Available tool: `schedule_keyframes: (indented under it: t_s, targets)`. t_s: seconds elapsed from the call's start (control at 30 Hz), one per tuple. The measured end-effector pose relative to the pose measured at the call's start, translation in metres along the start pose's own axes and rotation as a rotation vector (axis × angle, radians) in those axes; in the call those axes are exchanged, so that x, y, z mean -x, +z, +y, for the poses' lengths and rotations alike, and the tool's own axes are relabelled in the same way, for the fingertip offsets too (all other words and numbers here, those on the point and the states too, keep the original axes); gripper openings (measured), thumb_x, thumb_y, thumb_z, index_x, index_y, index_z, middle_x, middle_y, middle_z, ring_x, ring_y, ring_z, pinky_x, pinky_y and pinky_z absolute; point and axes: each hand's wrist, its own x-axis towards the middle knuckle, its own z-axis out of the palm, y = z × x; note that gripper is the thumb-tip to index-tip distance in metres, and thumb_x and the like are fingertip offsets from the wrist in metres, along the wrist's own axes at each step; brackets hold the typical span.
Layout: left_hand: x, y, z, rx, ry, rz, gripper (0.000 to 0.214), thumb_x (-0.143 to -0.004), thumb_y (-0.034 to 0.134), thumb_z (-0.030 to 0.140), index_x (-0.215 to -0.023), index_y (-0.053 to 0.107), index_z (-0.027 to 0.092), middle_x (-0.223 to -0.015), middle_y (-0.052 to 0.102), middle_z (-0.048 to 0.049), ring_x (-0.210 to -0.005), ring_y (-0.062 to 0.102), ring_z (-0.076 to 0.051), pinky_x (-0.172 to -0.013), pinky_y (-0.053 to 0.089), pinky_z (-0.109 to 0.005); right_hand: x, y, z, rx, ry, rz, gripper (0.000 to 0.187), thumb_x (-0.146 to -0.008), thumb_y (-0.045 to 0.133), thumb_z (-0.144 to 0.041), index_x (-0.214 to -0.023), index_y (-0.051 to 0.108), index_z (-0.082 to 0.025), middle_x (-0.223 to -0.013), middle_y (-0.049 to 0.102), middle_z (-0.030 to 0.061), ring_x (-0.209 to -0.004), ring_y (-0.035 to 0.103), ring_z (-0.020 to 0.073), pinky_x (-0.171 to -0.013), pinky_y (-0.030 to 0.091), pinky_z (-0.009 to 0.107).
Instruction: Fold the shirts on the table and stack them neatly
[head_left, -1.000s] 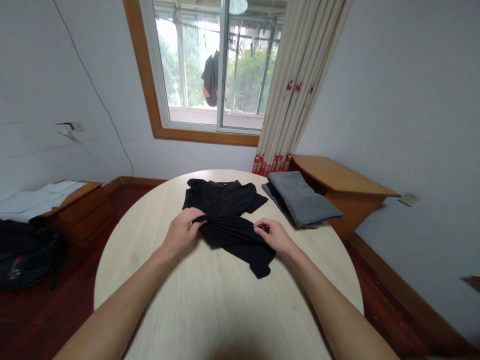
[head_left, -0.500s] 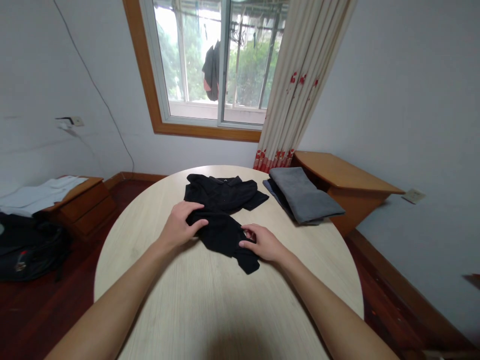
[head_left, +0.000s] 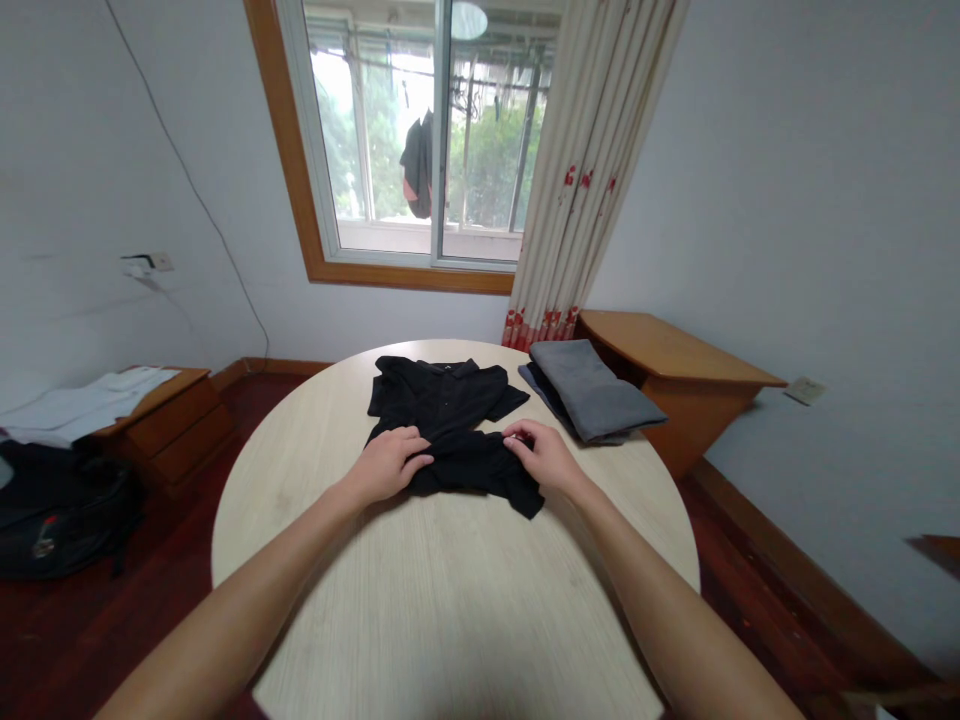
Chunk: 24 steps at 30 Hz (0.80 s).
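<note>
A black polo shirt lies on the round table, its collar at the far side and its near part folded over in a rumpled band. My left hand grips the left portion of that band, thumb toward me and fingers over the cloth. At the band's right end my right hand pinches the fabric between thumb and fingers. A short flap of black cloth hangs toward me just below the right hand. Cloth hides part of the grip of both hands.
Folded grey garments are stacked at the right back of the pale round table. A wooden desk stands behind them by the curtain. To the left are a low cabinet with papers and a black bag.
My right hand has moved slightly right and up with the shirt's near edge, which now lies straighter across. The left hand has shifted right and a little nearer. The view has tilted slightly.
</note>
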Motion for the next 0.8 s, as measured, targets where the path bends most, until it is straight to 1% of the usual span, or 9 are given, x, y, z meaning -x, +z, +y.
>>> schedule_keyframes:
  t_s: [0.13,0.23,0.33,0.43,0.47,0.5,0.6,0.7,0.8]
  targets:
    - [0.012,-0.037,0.014,0.255,0.06,0.191,0.03,-0.098,0.049,0.039,-0.089,0.068,0.018,-0.093,0.068,-0.0068,-0.09,0.062,-0.021,-0.082,0.048,-0.033,0.007,-0.04,-0.026,-0.101,-0.056,0.064,0.024,-0.084,0.065,-0.042,-0.085,0.071,-0.019,-0.085,0.073,0.0056,-0.081,0.066,0.0207,-0.079,0.052,0.035]
    - [0.031,-0.062,0.019,0.452,0.045,0.26,0.031,-0.096,0.054,0.046,-0.094,0.068,0.018,-0.1,0.071,-0.009,-0.096,0.064,-0.023,-0.089,0.048,-0.035,0.024,-0.065,-0.056,-0.185,-0.067,-0.004,0.029,-0.085,0.069,-0.046,-0.09,0.072,-0.018,-0.089,0.073,0.006,-0.081,0.065,0.0186,-0.075,0.052,0.032]
    - [0.055,-0.075,0.024,0.526,-0.017,0.228,0.034,-0.093,0.057,0.051,-0.09,0.067,0.018,-0.095,0.071,-0.0085,-0.091,0.064,-0.022,-0.084,0.049,-0.033,0.043,-0.071,-0.073,-0.317,-0.051,-0.327,0.043,-0.081,0.075,-0.051,-0.107,0.07,-0.017,-0.088,0.071,0.0053,-0.075,0.065,0.0156,-0.067,0.051,0.027]
    - [0.079,-0.078,0.029,0.429,-0.1,0.047,0.036,-0.091,0.056,0.053,-0.089,0.068,0.019,-0.084,0.068,-0.0046,-0.078,0.061,-0.019,-0.073,0.048,-0.029,0.056,-0.055,-0.063,-0.36,0.061,-0.678,0.058,-0.081,0.072,-0.056,-0.122,0.064,-0.015,-0.087,0.071,0.0059,-0.067,0.067,0.0162,-0.062,0.052,0.028]
    - [0.087,-0.077,0.03,0.385,-0.129,-0.02,0.036,-0.091,0.056,0.053,-0.089,0.068,0.02,-0.083,0.068,-0.004,-0.076,0.06,-0.019,-0.072,0.048,-0.029,0.06,-0.047,-0.054,-0.318,0.122,-0.664,0.056,-0.086,0.066,-0.056,-0.124,0.062,-0.015,-0.089,0.071,0.0071,-0.067,0.068,0.0173,-0.061,0.053,0.03]
    - [0.095,-0.076,0.031,0.348,-0.16,-0.076,0.036,-0.09,0.056,0.054,-0.091,0.069,0.02,-0.084,0.069,-0.0039,-0.077,0.061,-0.02,-0.072,0.048,-0.029,0.063,-0.039,-0.044,-0.229,0.17,-0.572,0.05,-0.09,0.062,-0.052,-0.121,0.063,-0.014,-0.091,0.071,0.0085,-0.068,0.068,0.0185,-0.063,0.053,0.032]
    - [0.12,-0.071,0.029,0.284,-0.244,-0.177,0.037,-0.088,0.057,0.055,-0.096,0.071,0.022,-0.087,0.073,-0.0047,-0.082,0.065,-0.022,-0.075,0.049,-0.03,0.074,-0.022,-0.016,0.162,0.153,-0.343,0.027,-0.087,0.066,-0.03,-0.108,0.07,-0.012,-0.105,0.071,0.0132,-0.093,0.068,0.0236,-0.086,0.052,0.037]
    - [0.143,-0.065,0.025,0.224,-0.321,-0.234,0.046,-0.08,0.065,0.056,-0.111,0.072,0.022,-0.096,0.074,-0.007,-0.087,0.068,-0.026,-0.08,0.05,-0.033,0.088,-0.017,-0.003,0.425,0.166,-0.247,0.033,-0.086,0.068,-0.027,-0.117,0.068,-0.013,-0.121,0.066,0.0155,-0.111,0.063,0.0263,-0.098,0.046,0.036]
    - [0.154,-0.057,0.024,0.156,-0.4,-0.267,0.07,-0.067,0.077,0.053,-0.128,0.065,0.02,-0.112,0.072,-0.0117,-0.1,0.067,-0.03,-0.088,0.049,-0.036,0.099,-0.017,-0.008,0.54,0.297,-0.23,0.039,-0.089,0.066,-0.029,-0.124,0.064,-0.013,-0.122,0.066,0.0172,-0.11,0.064,0.0264,-0.092,0.045,0.032]
